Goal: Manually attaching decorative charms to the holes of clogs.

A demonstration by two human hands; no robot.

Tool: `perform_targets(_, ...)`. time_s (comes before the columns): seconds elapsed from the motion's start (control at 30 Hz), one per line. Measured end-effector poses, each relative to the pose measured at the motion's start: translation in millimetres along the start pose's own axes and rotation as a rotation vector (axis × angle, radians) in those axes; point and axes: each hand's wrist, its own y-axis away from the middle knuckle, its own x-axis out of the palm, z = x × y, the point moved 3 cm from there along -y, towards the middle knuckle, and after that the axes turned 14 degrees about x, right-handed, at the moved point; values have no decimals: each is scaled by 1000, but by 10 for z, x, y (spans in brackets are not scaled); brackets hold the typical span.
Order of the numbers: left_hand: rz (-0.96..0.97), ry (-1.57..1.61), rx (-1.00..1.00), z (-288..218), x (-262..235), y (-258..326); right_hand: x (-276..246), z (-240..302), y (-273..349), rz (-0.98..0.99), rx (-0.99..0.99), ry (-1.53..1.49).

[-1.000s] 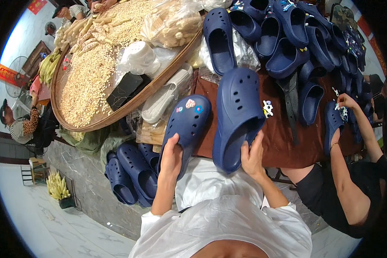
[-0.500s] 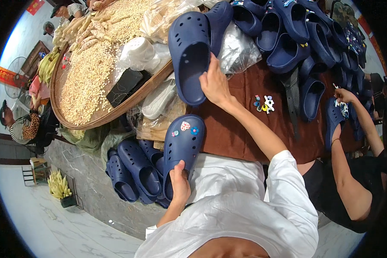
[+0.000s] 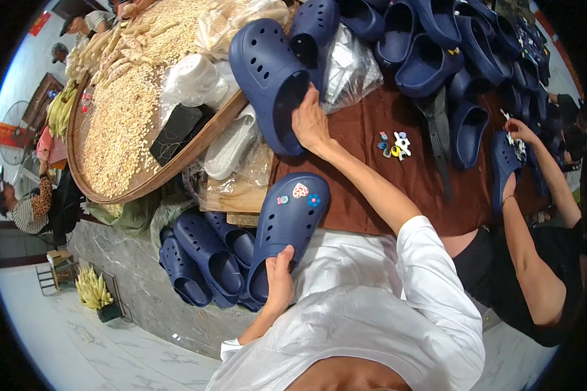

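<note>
My left hand [image 3: 281, 280] grips a navy clog [image 3: 289, 215] by its side near the foot opening. Three charms show on that clog's toe: a heart, a blue flower and a small pink-and-blue one. Farther up, my right hand [image 3: 312, 124] is closed on the side of a second navy clog [image 3: 257, 55], which has bare holes and hangs tilted beside the round tray. On the brown cloth [image 3: 346, 189] to the right of my right forearm lies a small group of charms [image 3: 395, 145], white, yellow and blue.
A woven tray [image 3: 169, 195] of corn kernels fills the left. Several navy clogs [image 3: 209, 254] lie low at left; more [image 3: 430, 65] crowd the back right. A black strap-like thing [image 3: 440, 143] lies on the cloth. At right, a co-worker's hand [image 3: 523, 130] works over another clog [image 3: 504, 163].
The plain clog in my right hand has tilted and moved slightly left. The clog with charms in my left hand has shifted a little right. The whole view has shifted slightly.
</note>
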Motion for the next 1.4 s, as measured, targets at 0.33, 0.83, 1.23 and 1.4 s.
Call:
perform_targets(0.33,208,10,-45,-36,484,-166,-463,-377,28,154,-44,-151)
perform_targets(0.83,492,-201,-61,39,971,-394,-1591,-539,1050,232,-184,173)
perform_targets(1.23,338,560,-394,242,1048,-729,-1480,-452,984,274,-259,246)
perform_targets(1.4,312,689,-446,301,1066,-753,-1434,-460,919,351,-214,291)
